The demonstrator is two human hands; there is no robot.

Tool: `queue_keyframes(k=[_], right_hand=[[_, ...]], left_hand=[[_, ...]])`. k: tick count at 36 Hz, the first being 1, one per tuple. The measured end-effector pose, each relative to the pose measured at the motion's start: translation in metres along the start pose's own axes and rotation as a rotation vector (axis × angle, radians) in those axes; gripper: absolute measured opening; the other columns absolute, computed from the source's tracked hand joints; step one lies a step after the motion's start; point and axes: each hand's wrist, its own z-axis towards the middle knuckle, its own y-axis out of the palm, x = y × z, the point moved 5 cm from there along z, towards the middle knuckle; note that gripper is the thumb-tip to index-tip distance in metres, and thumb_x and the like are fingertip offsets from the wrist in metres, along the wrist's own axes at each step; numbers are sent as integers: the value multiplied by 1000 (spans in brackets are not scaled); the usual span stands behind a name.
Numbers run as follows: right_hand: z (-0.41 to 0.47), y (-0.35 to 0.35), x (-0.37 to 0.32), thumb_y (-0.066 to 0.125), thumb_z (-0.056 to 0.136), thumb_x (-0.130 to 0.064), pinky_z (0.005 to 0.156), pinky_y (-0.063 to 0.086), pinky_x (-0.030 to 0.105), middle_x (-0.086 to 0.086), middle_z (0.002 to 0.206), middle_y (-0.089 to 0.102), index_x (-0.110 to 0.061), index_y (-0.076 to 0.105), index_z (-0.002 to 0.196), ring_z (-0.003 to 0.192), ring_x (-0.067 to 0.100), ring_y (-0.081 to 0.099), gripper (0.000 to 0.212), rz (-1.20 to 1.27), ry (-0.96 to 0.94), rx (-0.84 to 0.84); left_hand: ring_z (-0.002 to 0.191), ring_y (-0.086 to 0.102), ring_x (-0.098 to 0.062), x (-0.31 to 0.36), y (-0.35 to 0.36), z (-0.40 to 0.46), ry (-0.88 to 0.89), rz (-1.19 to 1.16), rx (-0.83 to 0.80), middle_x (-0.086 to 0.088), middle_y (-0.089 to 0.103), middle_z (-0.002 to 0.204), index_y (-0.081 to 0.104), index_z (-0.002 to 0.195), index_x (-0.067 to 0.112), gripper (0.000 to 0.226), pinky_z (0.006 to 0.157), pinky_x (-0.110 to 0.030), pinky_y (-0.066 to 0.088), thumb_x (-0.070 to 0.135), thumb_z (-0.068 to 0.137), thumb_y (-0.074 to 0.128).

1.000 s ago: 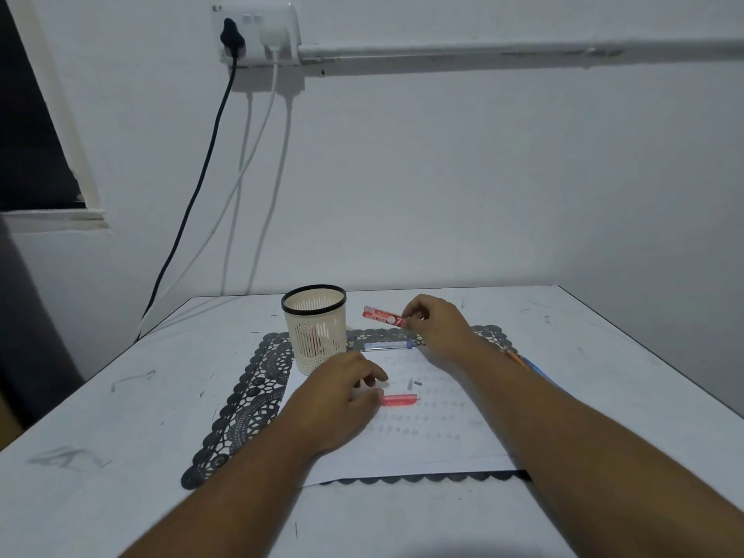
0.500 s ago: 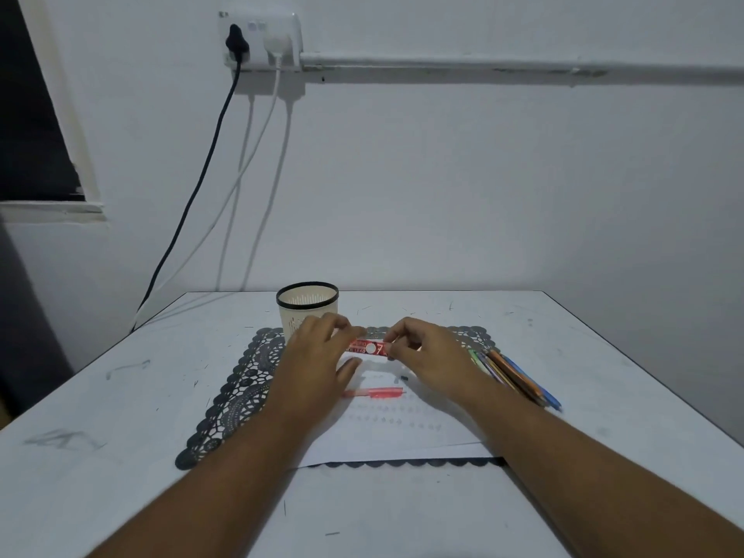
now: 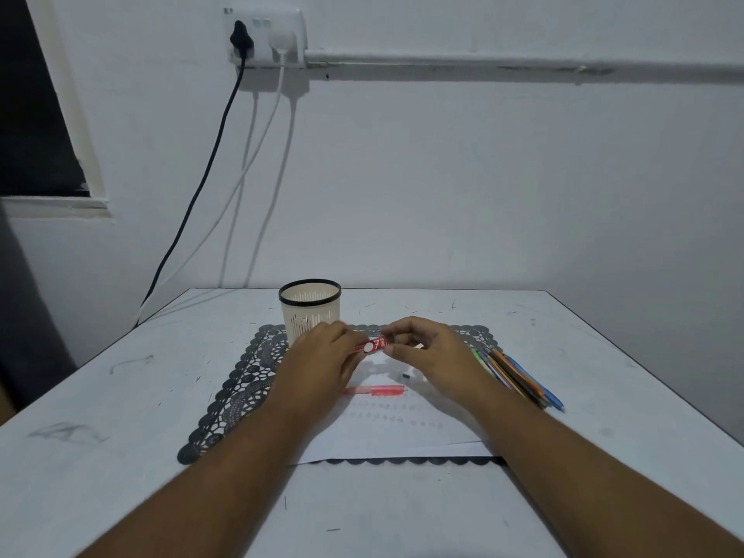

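1. Holding a small red case [image 3: 372, 345] roughly level, raised over the far part of the white paper [image 3: 402, 434], with a white "7" and a white dot facing up.
2. Gripping its left end with the left hand [image 3: 322, 358], fingers curled and clamped on the case.
3. Pinching its right end with the right hand [image 3: 428, 352], thumb and forefinger closed on it, other fingers loosely bent.
4. Nearer than the case, flat on the paper: a red pen [image 3: 376, 391], lying crosswise, and a tiny dark piece [image 3: 406, 374] near the right hand.
5. Under the paper: a black lace mat [image 3: 241, 390], spread on the white desk [image 3: 120, 396].
6. Behind the left hand, at the mat's far edge: a cream mesh cup [image 3: 310, 312] with a black rim, upright.
7. Right of the right forearm: a bundle of coloured pens [image 3: 517, 380], laid side by side at the mat's right edge.
8. High on the wall: a socket plate [image 3: 265, 38] with two plugs, cords hanging down.
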Motion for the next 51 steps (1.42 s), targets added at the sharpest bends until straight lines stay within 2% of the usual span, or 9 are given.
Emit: queue_keyframes(k=[12,15,18,21,31,42,46,48,51], right_hand=[[2,-3,0,79,91,-17,102,53,47,-2,102,79,-30,81,102,102,17,73,17,-95,-27,2],[1,-2,-1,75,94,-16,101,53,40,-2,103,79,-24,81,105,104,14,72,15,-59,-33,-1],[1,-4,-5,65,100,-7,84,49,16,-3,96,79,-13,79,108,94,3,71,18,-28,-65,1],[0,-4,-6,60,102,-3,74,47,10,-4,90,78,-10,79,109,86,-1,68,21,-33,-77,10],[2,-6,3,76,94,-23,64,46,24,5,89,80,-14,80,97,72,7,63,10,24,104,41],[-2,5,8,74,95,-11,55,42,24,13,92,77,1,73,111,68,14,61,20,365,372,74],[-1,7,14,72,95,-9,50,42,22,13,91,77,0,73,110,68,16,58,18,385,409,88],[-3,9,16,73,95,-13,57,44,25,11,92,78,-6,74,103,70,17,52,11,403,444,79],[-5,11,17,72,96,-16,80,44,32,8,87,75,-14,78,83,61,14,47,14,432,488,49]], left_hand=[[101,59,-8,-7,4,-3,-78,-163,-87,17,58,111,66,119,28,26,81,-31,50,27,94,69],[100,58,-8,-7,3,-2,-80,-192,-87,16,59,108,68,117,25,24,81,-30,48,24,93,69],[100,57,-7,-7,1,-1,-69,-219,-84,16,59,107,68,115,24,23,82,-31,49,25,92,67],[99,56,-7,-8,1,-1,-65,-229,-88,13,59,107,69,115,20,24,82,-28,45,23,92,68],[109,55,-15,-11,-1,1,-96,-186,-50,6,60,114,69,123,18,31,90,-32,48,20,92,73],[101,56,-14,-1,-12,-1,-76,-107,32,7,57,111,67,119,21,25,77,-30,45,27,94,68],[102,57,-8,1,-16,-1,-98,-194,74,8,58,115,64,122,20,27,81,-17,42,25,95,69],[98,56,-4,3,-20,-1,-111,-247,93,9,60,113,65,120,19,27,81,-7,39,22,94,72],[92,56,-4,5,-23,-1,-126,-274,117,11,64,107,67,115,19,21,79,-10,42,22,94,72]])
